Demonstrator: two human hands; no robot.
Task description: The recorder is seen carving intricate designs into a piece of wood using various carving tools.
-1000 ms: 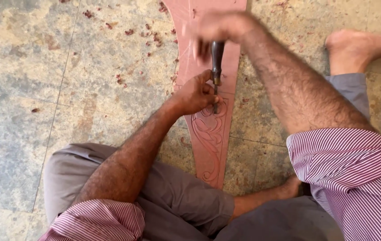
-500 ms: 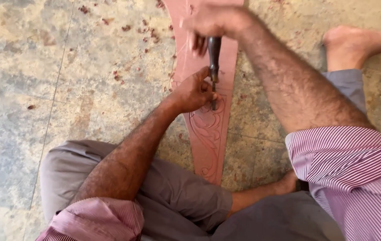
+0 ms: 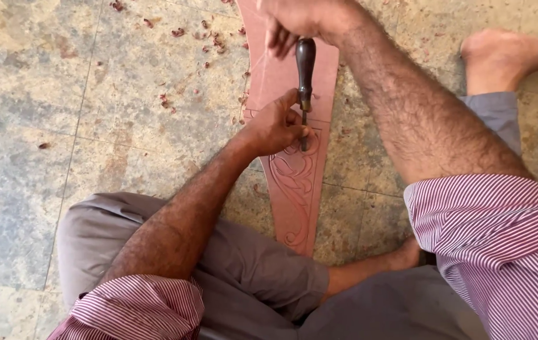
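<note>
Wooden-handled chisel (image 3: 305, 75) upright on carved plank (image 3: 297, 182); left hand (image 3: 275, 126) steadies; right hand (image 3: 300, 22) grips.

A woodcarving workshop: stone floor (image 3: 92, 126) strewn with wood chips (image 3: 209, 38).

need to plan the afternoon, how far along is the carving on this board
Done: scrollwork is cut into the near end of the board, and chips lie scattered on the floor. In hand: the left hand steadies the chisel at the upper edge of the carved part, the right hand gripping its handle top. Left: the board beyond the chisel looks smooth, uncarved.
</note>
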